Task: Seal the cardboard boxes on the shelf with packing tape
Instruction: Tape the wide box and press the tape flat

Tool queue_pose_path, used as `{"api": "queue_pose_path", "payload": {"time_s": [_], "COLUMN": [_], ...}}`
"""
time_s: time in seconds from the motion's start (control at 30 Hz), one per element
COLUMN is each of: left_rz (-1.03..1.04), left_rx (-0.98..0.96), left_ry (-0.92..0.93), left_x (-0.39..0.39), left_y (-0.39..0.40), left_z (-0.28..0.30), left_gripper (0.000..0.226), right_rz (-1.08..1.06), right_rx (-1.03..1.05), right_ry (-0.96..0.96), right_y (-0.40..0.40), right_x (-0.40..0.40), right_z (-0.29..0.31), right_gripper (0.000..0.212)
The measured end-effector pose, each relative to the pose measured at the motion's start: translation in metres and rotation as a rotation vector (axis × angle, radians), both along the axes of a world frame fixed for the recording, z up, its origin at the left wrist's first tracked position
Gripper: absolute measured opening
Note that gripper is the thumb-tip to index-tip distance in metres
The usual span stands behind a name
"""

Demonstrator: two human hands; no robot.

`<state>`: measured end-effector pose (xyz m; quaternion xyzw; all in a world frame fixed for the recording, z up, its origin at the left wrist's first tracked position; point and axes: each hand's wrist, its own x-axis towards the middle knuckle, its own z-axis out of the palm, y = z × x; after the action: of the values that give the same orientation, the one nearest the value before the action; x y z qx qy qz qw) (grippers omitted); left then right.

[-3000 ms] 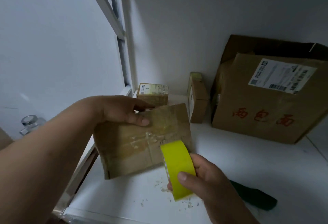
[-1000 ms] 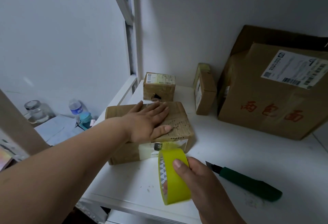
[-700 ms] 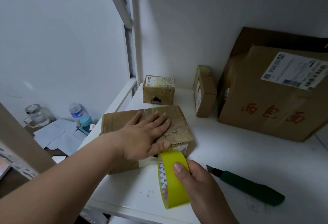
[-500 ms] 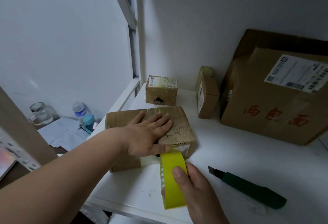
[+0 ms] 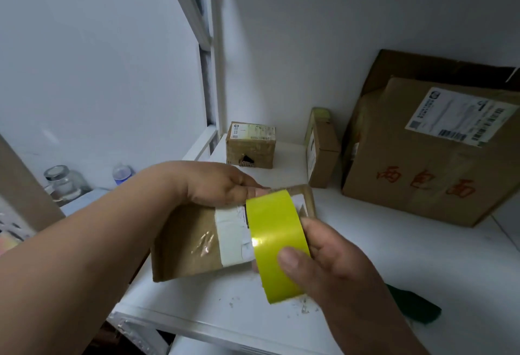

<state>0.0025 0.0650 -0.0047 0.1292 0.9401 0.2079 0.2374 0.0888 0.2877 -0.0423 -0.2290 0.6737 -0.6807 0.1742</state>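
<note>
While two hands (image 5: 222,184) (image 5: 332,259) grip, fingers curled: one yellow tape roll (image 5: 277,242), four cardboard boxes (image 5: 197,230), perhaps one green knife (image 5: 413,308).

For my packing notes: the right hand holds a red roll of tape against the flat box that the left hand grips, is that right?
Not quite: the head view shows the roll of tape is yellow, not red. The right hand does hold it against the flat box, which the left hand grips.
</note>
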Motion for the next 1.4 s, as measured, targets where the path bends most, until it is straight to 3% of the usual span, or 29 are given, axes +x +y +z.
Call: {"api": "queue_pose_path", "payload": {"time_s": [0.17, 0.37, 0.47, 0.57, 0.63, 0.77, 0.9, 1.0, 1.13, 1.3, 1.4], "left_rz": [0.121, 0.254, 0.117, 0.019, 0.031, 0.064, 0.118, 0.151, 0.153, 0.142, 0.130], "left_rx": [-0.259, -0.141, -0.124, -0.246, -0.304, -0.295, -0.244, -0.275, -0.279, -0.296, -0.300], "left_ry": [0.380, 0.630, 0.480, 0.264, 0.289, 0.408, 0.396, 0.357, 0.327, 0.311, 0.302], "left_x": [-0.005, 0.005, 0.012, 0.024, 0.025, 0.018, 0.011, 0.009, 0.010, 0.009, 0.009], "left_y": [0.008, 0.000, -0.017, -0.025, -0.027, -0.031, -0.036, -0.035, -0.035, -0.034, -0.033], "left_z": [0.011, -0.013, -0.017, -0.020, -0.027, -0.037, -0.036, -0.032, -0.031, -0.030, -0.028], "left_gripper": [0.027, 0.015, 0.030, 0.090, 0.104, 0.097, 0.091, 0.095, 0.095, 0.096, 0.103], "right_rz": [-0.221, -0.151, -0.123, -0.185, -0.210, -0.217, -0.188, -0.191, -0.177, -0.165, -0.208], "right_rx": [-0.082, -0.148, -0.120, -0.134, -0.100, -0.073, -0.146, -0.083, 0.045, 0.247, 0.220], "right_ry": [-0.003, -0.061, -0.030, 0.005, 0.029, 0.040, 0.004, -0.041, -0.103, -0.127, -0.209], "right_y": [-0.021, -0.034, -0.034, -0.036, -0.041, -0.050, -0.042, -0.027, -0.009, -0.004, -0.012], "right_x": [-0.026, -0.051, -0.053, -0.057, -0.059, -0.059, -0.047, -0.029, -0.014, -0.009, -0.009], "right_z": [0.013, 0.008, 0.002, 0.004, 0.005, 0.003, 0.004, -0.001, -0.021, -0.046, -0.058], "right_gripper": [0.036, 0.032, 0.041, 0.046, 0.050, 0.047, 0.029, 0.026, 0.046, 0.049, 0.063]}}
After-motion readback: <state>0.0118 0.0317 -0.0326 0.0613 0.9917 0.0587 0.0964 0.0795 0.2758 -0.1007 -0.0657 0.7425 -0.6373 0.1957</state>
